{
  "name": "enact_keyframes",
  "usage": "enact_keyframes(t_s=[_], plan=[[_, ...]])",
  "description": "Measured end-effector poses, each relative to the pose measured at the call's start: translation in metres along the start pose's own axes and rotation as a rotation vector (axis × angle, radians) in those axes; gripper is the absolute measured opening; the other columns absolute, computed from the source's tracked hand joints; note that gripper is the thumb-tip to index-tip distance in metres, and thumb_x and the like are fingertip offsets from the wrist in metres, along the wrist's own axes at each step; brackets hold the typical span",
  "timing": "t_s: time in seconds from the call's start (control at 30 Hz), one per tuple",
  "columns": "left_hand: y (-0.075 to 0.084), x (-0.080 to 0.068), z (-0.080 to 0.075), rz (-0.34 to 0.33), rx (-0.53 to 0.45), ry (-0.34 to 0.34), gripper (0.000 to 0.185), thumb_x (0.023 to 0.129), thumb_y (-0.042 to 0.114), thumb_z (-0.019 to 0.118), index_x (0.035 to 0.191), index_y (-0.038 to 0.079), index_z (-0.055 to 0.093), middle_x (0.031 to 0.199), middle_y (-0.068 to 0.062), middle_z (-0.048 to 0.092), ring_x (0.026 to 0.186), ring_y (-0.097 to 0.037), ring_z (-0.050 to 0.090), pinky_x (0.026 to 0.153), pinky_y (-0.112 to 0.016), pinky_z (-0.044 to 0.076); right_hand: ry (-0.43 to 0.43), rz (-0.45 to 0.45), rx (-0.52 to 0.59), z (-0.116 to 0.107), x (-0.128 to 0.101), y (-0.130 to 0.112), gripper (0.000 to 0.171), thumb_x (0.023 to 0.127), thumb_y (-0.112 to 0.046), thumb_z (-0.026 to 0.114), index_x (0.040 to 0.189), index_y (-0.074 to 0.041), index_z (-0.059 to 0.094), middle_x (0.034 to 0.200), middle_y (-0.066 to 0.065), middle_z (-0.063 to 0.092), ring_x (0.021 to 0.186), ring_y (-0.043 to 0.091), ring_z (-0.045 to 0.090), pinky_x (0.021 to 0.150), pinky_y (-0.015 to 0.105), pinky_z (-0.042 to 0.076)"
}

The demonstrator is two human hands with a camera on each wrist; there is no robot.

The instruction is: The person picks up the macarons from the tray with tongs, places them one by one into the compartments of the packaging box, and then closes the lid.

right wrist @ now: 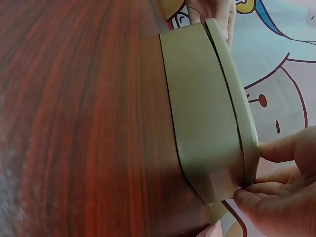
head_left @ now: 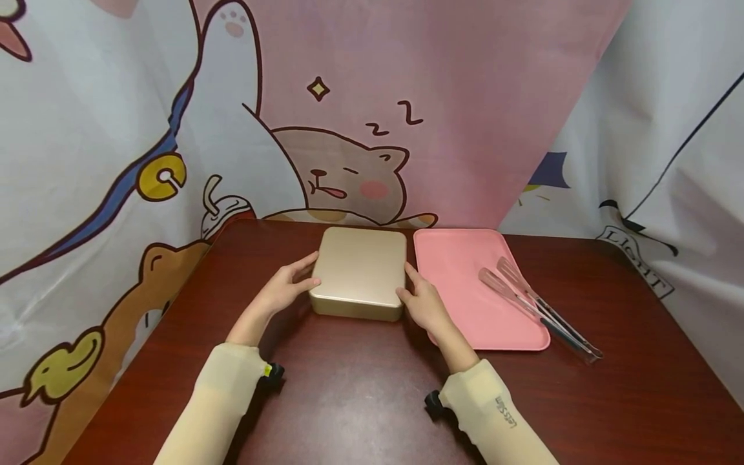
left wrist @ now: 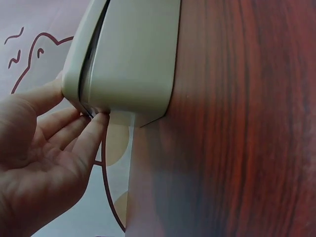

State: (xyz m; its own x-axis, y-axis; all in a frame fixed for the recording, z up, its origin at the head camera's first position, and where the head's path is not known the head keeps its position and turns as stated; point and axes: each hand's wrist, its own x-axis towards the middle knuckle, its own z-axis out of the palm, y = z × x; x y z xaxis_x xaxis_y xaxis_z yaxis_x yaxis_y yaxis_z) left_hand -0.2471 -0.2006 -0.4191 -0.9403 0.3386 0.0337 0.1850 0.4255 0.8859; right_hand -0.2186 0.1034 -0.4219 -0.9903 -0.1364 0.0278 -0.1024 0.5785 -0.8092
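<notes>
A gold rectangular tin box (head_left: pixel 356 310) stands upright on the table, its lid (head_left: pixel 363 265) on top. In both wrist views a dark gap runs between lid and box wall, wider toward one end in the left wrist view. My left hand (head_left: pixel 283 285) holds the lid's left side, thumb on its edge and fingers at the rim's underside. At the opposite side my right hand (head_left: pixel 427 302) pinches the lid (right wrist: pixel 236 94) the same way, thumb on the edge and fingertips at the seam. What lies inside the box is hidden.
Right of the box lies a pink tray (head_left: pixel 459 316). Metal tongs (head_left: pixel 546 313) with pinkish tips rest across it, their handle end past its rim. A dark red wooden table (head_left: pixel 343 387) carries everything. Behind it hangs a cartoon-printed curtain (head_left: pixel 465 116).
</notes>
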Motion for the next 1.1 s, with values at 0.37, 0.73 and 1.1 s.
enact_keyframes(t_s=[0.37, 0.73, 1.1], plan=[[-0.0012, 0.0027, 0.0021, -0.035, 0.007, 0.004, 0.065, 0.099, 0.014, 0.062, 0.156, 0.004, 0.032, 0.157, -0.02, 0.038, 0.145, -0.037, 0.039, 0.115, -0.054, 0.036, 0.039, 0.007, 0.058, 0.0021, -0.0016, 0.0004, 0.063, 0.099, -0.01, 0.057, 0.156, -0.002, 0.031, 0.16, 0.02, 0.034, 0.149, 0.035, 0.03, 0.122, 0.052, 0.025], [-0.0033, 0.0041, 0.0052, -0.045, -0.015, -0.003, 0.065, 0.098, 0.013, 0.062, 0.156, 0.004, 0.032, 0.158, -0.019, 0.037, 0.145, -0.036, 0.04, 0.115, -0.053, 0.036, 0.06, 0.018, 0.045, 0.0002, 0.0021, 0.0015, 0.062, 0.099, -0.013, 0.057, 0.155, -0.002, 0.032, 0.159, 0.02, 0.035, 0.149, 0.036, 0.03, 0.122, 0.052, 0.025], [-0.0016, 0.0049, 0.0042, -0.051, 0.013, 0.006, 0.064, 0.098, 0.011, 0.063, 0.155, 0.004, 0.035, 0.156, -0.019, 0.041, 0.142, -0.035, 0.044, 0.113, -0.052, 0.04, 0.018, -0.043, -0.053, -0.0032, 0.0028, 0.0023, 0.063, 0.101, -0.015, 0.056, 0.155, 0.004, 0.028, 0.159, 0.023, 0.032, 0.148, 0.037, 0.031, 0.121, 0.051, 0.026]])
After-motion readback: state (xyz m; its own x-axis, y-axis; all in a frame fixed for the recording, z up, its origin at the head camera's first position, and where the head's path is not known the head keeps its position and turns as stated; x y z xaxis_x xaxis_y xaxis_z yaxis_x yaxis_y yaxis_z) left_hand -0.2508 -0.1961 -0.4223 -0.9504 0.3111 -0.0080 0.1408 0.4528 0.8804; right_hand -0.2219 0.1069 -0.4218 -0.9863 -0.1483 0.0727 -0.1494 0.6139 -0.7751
